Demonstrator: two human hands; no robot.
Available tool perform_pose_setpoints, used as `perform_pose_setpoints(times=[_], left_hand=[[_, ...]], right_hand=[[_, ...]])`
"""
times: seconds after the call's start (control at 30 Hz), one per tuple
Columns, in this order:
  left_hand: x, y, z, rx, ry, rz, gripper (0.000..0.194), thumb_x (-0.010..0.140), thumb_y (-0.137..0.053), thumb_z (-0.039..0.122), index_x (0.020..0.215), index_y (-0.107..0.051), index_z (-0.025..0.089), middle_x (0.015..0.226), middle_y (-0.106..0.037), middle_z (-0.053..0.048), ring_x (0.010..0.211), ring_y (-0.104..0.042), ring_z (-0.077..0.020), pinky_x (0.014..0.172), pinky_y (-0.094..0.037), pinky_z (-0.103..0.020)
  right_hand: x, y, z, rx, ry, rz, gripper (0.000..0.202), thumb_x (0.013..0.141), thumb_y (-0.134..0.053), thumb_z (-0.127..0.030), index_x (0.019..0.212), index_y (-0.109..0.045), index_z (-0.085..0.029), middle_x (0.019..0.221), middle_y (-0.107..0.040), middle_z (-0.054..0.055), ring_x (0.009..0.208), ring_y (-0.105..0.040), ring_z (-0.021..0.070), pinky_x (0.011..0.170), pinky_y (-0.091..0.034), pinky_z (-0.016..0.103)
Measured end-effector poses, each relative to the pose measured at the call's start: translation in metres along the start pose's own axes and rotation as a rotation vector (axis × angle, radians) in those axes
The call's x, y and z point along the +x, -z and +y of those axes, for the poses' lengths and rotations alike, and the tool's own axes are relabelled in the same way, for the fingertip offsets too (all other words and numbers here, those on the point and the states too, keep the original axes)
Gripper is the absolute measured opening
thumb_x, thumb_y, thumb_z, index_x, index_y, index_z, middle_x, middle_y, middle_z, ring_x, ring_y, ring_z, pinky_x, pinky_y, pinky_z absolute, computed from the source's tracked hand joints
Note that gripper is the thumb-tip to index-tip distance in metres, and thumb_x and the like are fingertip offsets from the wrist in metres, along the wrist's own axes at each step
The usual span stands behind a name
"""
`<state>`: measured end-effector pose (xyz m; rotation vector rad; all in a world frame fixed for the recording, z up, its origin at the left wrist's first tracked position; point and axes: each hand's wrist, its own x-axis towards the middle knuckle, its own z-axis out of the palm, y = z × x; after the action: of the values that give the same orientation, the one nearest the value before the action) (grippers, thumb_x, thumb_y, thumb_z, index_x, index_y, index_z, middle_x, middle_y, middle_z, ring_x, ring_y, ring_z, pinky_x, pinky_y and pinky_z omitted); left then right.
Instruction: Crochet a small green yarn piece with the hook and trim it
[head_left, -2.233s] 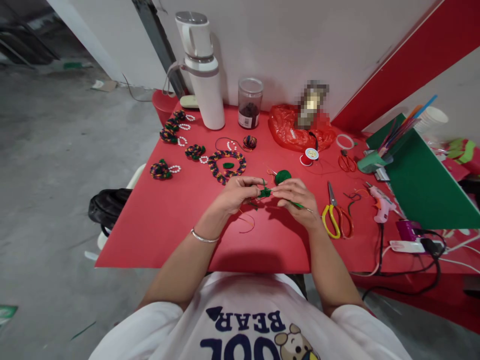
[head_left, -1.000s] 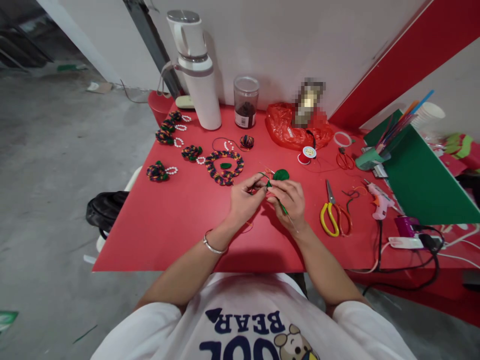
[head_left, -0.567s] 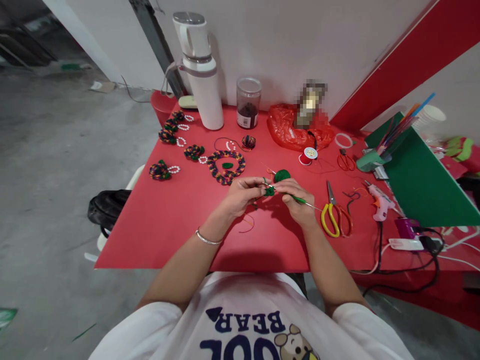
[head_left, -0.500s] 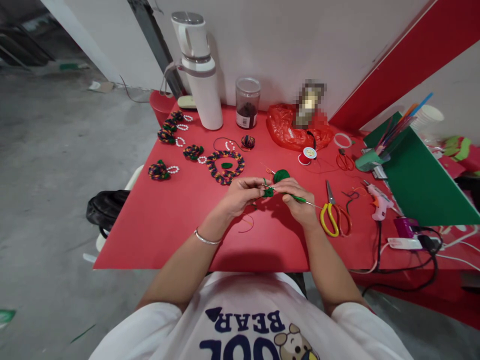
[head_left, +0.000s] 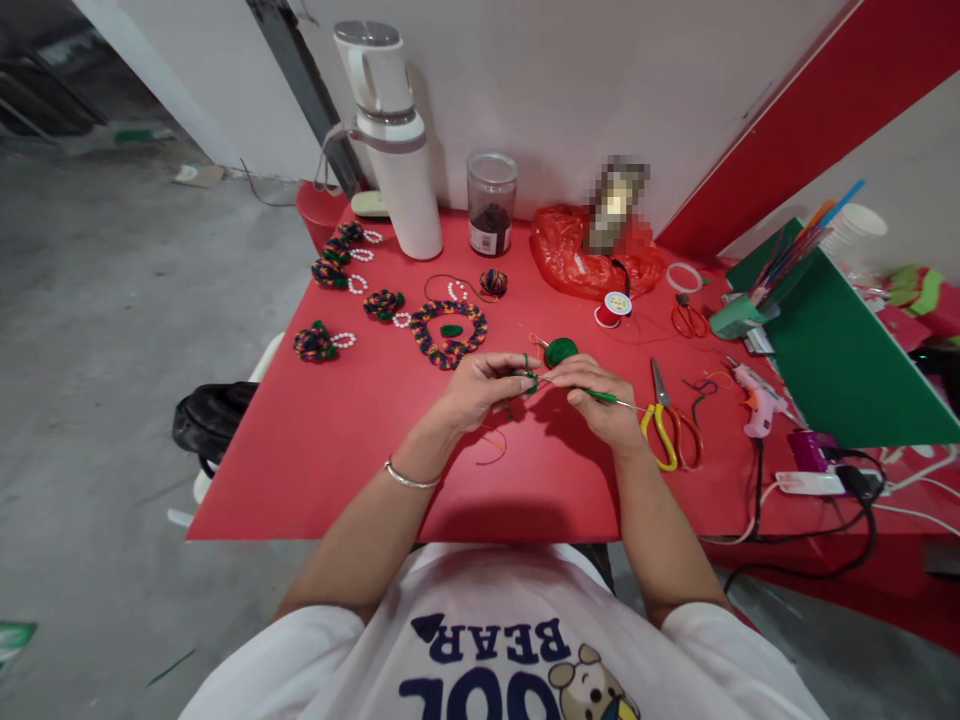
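One small dark-green yarn piece (head_left: pixel 531 384) sits above the plain red counter (head_left: pixel 315 470) in the head view, pinched by the left hand's (head_left: pixel 478 390) fingers; the right hand (head_left: pixel 609 406) grips a slim green-handled metal hook (head_left: pixel 600 396) — its tip at the piece. A crochet stitch seems in hand; the next move calls for steady tension while drawing through.

The one camera, worn on the person's head, looks forward and steeply down: the shirt (head_left: pixel 495 590) sits close at bottom centre, the red table (head_left: pixel 337 460) spans mid-frame, and the wall (head_left: pixel 540 90) stands farther off at upper centre.
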<state>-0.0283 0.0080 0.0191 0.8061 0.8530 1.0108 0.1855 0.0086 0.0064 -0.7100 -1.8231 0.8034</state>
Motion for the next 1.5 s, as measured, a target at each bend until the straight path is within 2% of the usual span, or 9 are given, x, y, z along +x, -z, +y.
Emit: perform_pose_setpoints(times=[0.27,0.5,0.83,0.97,1.07,1.17,1.27,1.37,1.5], left_hand=[[0.002,0.008,-0.002,-0.002,0.030,-0.034,0.038,0.055,-0.092,0.019,0.091,-0.081,0.013,0.069,-0.073,-0.004,0.052,-0.061,-0.0099,0.046,-0.043,-0.020],[0.001,0.008,0.001,0.015,0.056,-0.026,0.037,0.054,-0.090,0.018,0.090,-0.082,0.013,0.063,-0.071,-0.004,0.048,-0.054,-0.0082,0.042,-0.033,-0.018],[0.003,0.015,0.005,0.026,0.115,-0.074,0.026,0.051,-0.082,0.015,0.077,-0.082,0.014,0.056,-0.066,-0.002,0.041,-0.048,-0.0062,0.040,-0.029,-0.018],[0.003,0.014,0.005,0.013,0.137,-0.101,0.025,0.050,-0.082,0.014,0.075,-0.082,0.014,0.055,-0.066,-0.002,0.041,-0.047,-0.0058,0.039,-0.027,-0.018],[0.002,0.012,0.003,0.012,0.128,-0.110,0.027,0.050,-0.085,0.016,0.076,-0.082,0.014,0.059,-0.069,-0.003,0.043,-0.050,-0.0067,0.040,-0.029,-0.018],[0.002,0.006,-0.003,0.009,0.075,-0.071,0.035,0.051,-0.091,0.020,0.084,-0.082,0.014,0.065,-0.073,-0.004,0.046,-0.054,-0.0086,0.042,-0.033,-0.019],[0.004,-0.002,-0.010,-0.001,-0.039,0.003,0.042,0.051,-0.095,0.024,0.090,-0.082,0.015,0.067,-0.073,-0.003,0.052,-0.058,-0.0096,0.046,-0.041,-0.021],[0.005,-0.007,-0.013,-0.005,-0.101,0.036,0.043,0.051,-0.096,0.025,0.090,-0.081,0.015,0.071,-0.074,-0.003,0.059,-0.062,-0.0115,0.052,-0.047,-0.022],[0.004,-0.008,-0.011,0.003,-0.097,0.054,0.044,0.052,-0.095,0.026,0.093,-0.081,0.015,0.072,-0.075,-0.004,0.055,-0.059,-0.0099,0.045,-0.041,-0.019]], right_hand=[[0.002,0.001,-0.005,-0.009,-0.005,-0.026,0.022,0.093,-0.068,-0.048,0.104,-0.080,-0.034,0.102,-0.081,0.004,0.098,-0.070,0.0248,0.095,-0.053,0.050],[0.002,0.002,-0.005,0.001,-0.004,-0.019,0.021,0.093,-0.069,-0.047,0.103,-0.080,-0.033,0.101,-0.081,0.004,0.097,-0.070,0.0246,0.093,-0.054,0.049],[0.005,0.008,-0.011,0.022,0.030,-0.115,0.019,0.093,-0.070,-0.044,0.103,-0.080,-0.031,0.103,-0.082,0.004,0.097,-0.072,0.0235,0.095,-0.053,0.047],[0.001,0.009,-0.008,0.081,-0.014,-0.117,0.019,0.094,-0.070,-0.045,0.099,-0.081,-0.030,0.098,-0.081,0.004,0.095,-0.073,0.0239,0.097,-0.053,0.049],[-0.004,0.002,0.000,0.221,-0.061,-0.084,0.020,0.096,-0.067,-0.045,0.100,-0.080,-0.031,0.096,-0.081,0.004,0.094,-0.073,0.0235,0.094,-0.054,0.048],[-0.007,-0.013,0.006,0.343,-0.085,0.014,0.020,0.097,-0.064,-0.046,0.103,-0.079,-0.034,0.098,-0.079,0.003,0.097,-0.072,0.0225,0.094,-0.055,0.046],[-0.006,-0.023,0.004,0.210,-0.082,0.069,0.020,0.096,-0.066,-0.046,0.107,-0.079,-0.035,0.110,-0.076,0.004,0.109,-0.068,0.0232,0.098,-0.055,0.045],[-0.003,-0.024,0.001,0.067,-0.018,0.094,0.020,0.096,-0.067,-0.044,0.110,-0.079,-0.035,0.114,-0.075,0.004,0.110,-0.067,0.0233,0.101,-0.053,0.046],[-0.001,-0.021,0.001,0.040,-0.007,0.117,0.020,0.098,-0.064,-0.043,0.109,-0.078,-0.035,0.108,-0.078,0.003,0.104,-0.070,0.0234,0.098,-0.054,0.046]])
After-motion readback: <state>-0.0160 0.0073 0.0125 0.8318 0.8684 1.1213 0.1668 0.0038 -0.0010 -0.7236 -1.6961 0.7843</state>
